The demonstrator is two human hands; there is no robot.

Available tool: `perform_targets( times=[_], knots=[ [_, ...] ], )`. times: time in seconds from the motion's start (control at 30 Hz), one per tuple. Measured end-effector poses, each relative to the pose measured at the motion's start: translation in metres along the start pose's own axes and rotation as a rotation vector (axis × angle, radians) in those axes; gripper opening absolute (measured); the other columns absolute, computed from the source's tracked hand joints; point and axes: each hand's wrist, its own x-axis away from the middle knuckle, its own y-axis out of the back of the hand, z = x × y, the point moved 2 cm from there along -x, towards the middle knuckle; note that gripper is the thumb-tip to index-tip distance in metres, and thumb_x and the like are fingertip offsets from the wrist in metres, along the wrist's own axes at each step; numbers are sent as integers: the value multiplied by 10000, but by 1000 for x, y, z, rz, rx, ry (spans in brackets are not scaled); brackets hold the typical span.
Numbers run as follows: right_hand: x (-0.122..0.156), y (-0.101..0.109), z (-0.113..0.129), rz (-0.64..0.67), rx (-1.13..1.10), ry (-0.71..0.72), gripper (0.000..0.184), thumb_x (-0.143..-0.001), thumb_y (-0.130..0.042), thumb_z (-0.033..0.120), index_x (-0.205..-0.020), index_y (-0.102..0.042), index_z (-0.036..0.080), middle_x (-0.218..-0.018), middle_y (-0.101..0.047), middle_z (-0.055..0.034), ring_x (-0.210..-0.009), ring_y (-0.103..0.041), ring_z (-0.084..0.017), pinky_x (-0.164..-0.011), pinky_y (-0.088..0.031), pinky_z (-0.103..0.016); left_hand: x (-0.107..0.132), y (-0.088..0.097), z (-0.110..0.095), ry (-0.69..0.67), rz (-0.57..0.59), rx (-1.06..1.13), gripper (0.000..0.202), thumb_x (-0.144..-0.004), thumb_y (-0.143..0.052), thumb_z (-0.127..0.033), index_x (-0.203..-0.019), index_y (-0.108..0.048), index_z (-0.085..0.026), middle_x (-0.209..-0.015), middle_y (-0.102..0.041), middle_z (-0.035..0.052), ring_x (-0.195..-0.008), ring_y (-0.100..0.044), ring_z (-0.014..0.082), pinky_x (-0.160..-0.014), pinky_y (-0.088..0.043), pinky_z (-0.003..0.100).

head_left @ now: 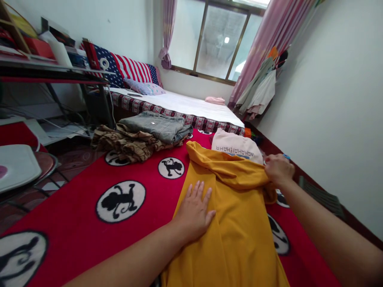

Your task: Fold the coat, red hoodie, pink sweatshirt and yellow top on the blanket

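Note:
A long mustard-yellow garment (239,227) lies spread over a red blanket (143,227) with black monkey prints; its exact kind I cannot tell. Its far end is bunched and partly folded over. My left hand (196,209) rests flat on the yellow cloth, fingers stretched out. Further off on the right, my right hand (279,170) is closed on the garment's far right edge and lifts it a little. Just beyond the folded part lies a pale pink printed top (233,143), partly covered by the yellow cloth.
Folded grey jeans (155,125) lie against a brown patterned cloth (122,141) at the blanket's far left. A white-covered bed (179,101) stands behind, below the window. On the left are a cluttered desk (60,71) and a white stool (18,165). A wall (344,99) bounds the right.

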Motion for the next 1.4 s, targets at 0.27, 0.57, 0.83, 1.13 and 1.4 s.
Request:
perform_targets(
  times=[0.27, 0.57, 0.83, 1.13, 1.4],
  knots=[
    [21, -4, 142, 319, -339, 578, 215, -821, -604, 360, -763, -716, 186, -785, -708, -47, -742, -620, -183, -690, -418, -247, 1, 5, 0, 6, 37, 42, 684, -950, -337, -553, -1508, -330, -158, -1580, -212, 209, -1476, -135, 333, -1190, -174, 526],
    [2, -30, 51, 268, -176, -169, 217, -741, -609, 368, -762, -729, 188, -765, -674, -93, -751, -619, -260, -639, -424, -320, 5, 1, -2, -72, -37, 97, 581, -944, -414, -503, -1452, -435, -223, -1589, -222, 171, -1474, -162, 331, -1183, -206, 522],
    [-4, -11, 136, -24, -466, 124, 250, -844, -536, 245, -1045, -653, 153, -1054, -679, -109, -940, -641, -235, -853, -460, -319, 6, 2, -3, -76, -71, 126, 507, -932, -475, -435, -1394, -497, -226, -1563, -284, 183, -1452, -237, 350, -1167, -234, 537],
    [-30, -42, 184, 404, -392, -71, 468, -744, -715, 456, -1015, -664, 78, -900, -698, -191, -887, -682, -318, -706, -498, -354, 5, 15, -6, -100, -73, 176, 355, -872, -556, -307, -1197, -624, -179, -1454, -429, 182, -1311, -429, 344, -1085, -372, 504],
    [-44, -42, 211, 234, -425, 95, 323, -861, -528, 223, -1156, -657, 201, -1214, -632, -128, -1081, -619, -261, -895, -461, -323, 6, 25, -10, -338, -19, 301, 151, -829, -561, -212, -891, -698, -198, -1169, -636, 89, -1028, -559, 237, -878, -486, 362]
  ],
)
